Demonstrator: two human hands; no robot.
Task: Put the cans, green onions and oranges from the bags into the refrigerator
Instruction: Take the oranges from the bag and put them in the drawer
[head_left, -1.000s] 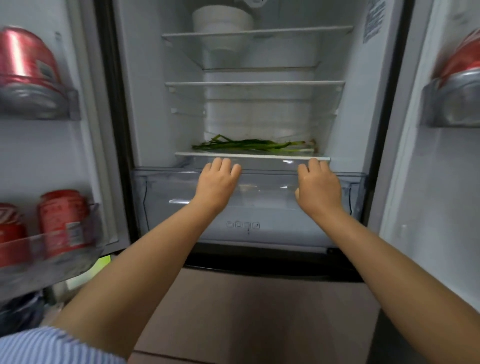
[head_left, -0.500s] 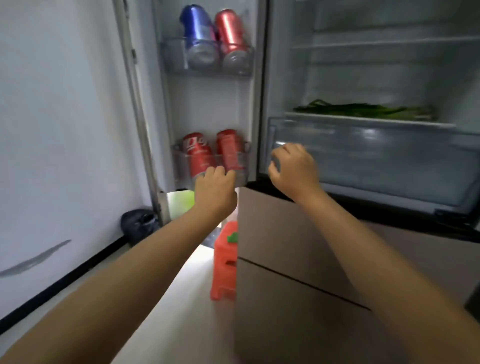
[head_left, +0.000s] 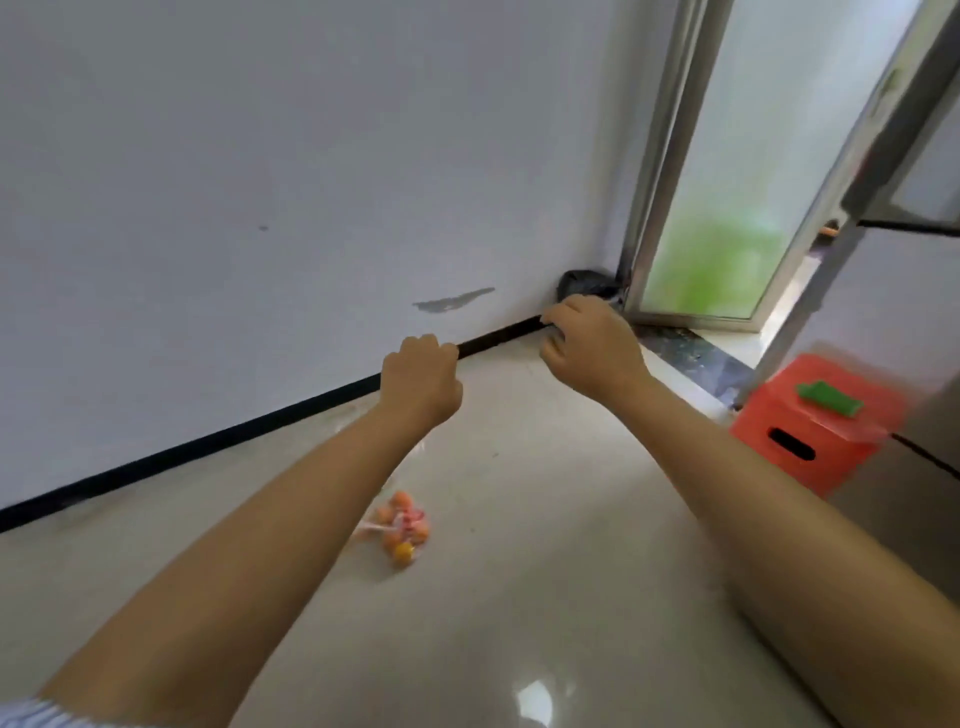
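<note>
A clear bag of oranges lies on the pale tiled floor, below and between my two forearms. My left hand hangs in the air above the floor with its fingers loosely curled and nothing in it. My right hand is a little further right and higher, fingers also loosely curled, holding nothing. Both hands are well above the bag and apart from it. The refrigerator shows only as an edge at the far right; its inside, the cans and the green onions are out of view.
A white wall with a black skirting runs along the left. An orange plastic stool with a green thing on top stands by the refrigerator. A frosted glass door and a dark bag are in the far corner.
My view has swung left and down from the open refrigerator to the floor. Both hands left the drawer front and now hang free; the bag of oranges has come into view.
</note>
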